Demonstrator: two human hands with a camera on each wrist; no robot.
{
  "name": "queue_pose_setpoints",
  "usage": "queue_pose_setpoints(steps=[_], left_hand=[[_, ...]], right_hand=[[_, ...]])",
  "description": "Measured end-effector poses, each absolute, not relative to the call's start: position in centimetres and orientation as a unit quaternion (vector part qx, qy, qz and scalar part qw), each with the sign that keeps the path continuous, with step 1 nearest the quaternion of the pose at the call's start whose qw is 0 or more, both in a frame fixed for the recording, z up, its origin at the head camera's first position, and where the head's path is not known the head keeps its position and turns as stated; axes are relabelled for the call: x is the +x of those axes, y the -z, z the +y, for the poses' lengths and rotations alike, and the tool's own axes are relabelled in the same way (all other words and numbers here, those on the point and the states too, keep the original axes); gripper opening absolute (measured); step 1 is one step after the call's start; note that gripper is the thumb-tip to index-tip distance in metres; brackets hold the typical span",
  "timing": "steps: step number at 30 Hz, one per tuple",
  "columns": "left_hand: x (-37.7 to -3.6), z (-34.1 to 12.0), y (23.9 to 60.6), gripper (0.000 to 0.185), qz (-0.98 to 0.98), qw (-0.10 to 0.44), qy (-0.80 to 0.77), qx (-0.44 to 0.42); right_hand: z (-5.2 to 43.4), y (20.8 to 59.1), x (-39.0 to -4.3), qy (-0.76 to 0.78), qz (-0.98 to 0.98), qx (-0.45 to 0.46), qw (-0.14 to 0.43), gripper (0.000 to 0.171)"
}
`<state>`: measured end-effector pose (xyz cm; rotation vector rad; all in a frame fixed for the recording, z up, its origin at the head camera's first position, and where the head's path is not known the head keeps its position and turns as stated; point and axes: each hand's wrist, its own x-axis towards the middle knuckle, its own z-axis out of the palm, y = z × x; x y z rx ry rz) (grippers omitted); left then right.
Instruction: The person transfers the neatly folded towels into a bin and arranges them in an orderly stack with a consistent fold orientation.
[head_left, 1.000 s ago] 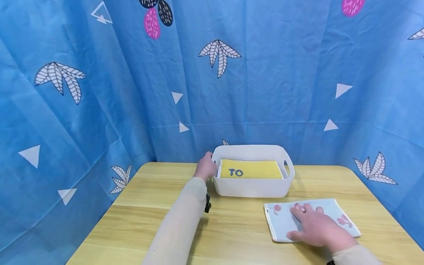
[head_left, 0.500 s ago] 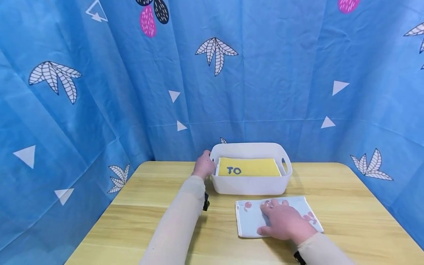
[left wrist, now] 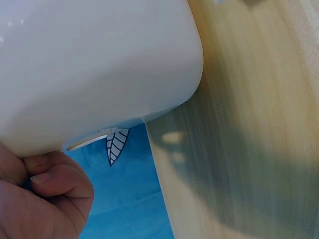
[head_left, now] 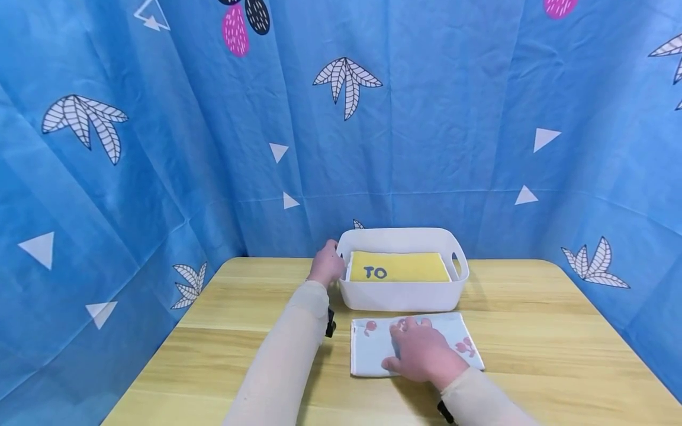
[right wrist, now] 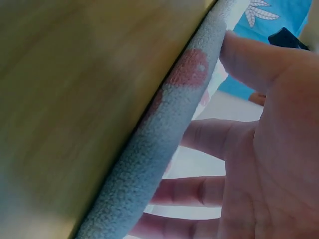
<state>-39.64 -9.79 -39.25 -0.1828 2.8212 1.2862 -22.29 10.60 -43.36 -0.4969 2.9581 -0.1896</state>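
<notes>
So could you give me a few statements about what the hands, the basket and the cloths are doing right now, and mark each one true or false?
1. The left hand holds the left end of the white basket. True.
2. The basket is empty. False: a folded yellow cloth with the letters TO lies inside it.
3. The right hand lies flat on the pale folded cloth with pink marks. True.
4. That pale cloth hangs over the basket's rim. False: it lies on the wooden table, in front of the basket.
5. The right hand pinches the yellow cloth. False: it touches only the pale cloth.
</notes>
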Motion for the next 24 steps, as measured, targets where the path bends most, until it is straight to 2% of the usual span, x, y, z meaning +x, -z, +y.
queue_pose_setpoints(steps=[14, 24], left_hand=[[-39.3, -9.9, 39.0, 0.044, 0.910, 0.013, -0.411, -0.059], [-39.2, -10.3, 38.9, 0.037, 0.930, -0.015, -0.361, -0.058]], right_hand=[[10.8, 43.2, -22.7, 0.077, 0.981, -0.166, 0.069, 0.076], [13.1, 43.8, -23.8, 0.134, 0.970, -0.197, 0.058, 0.065]])
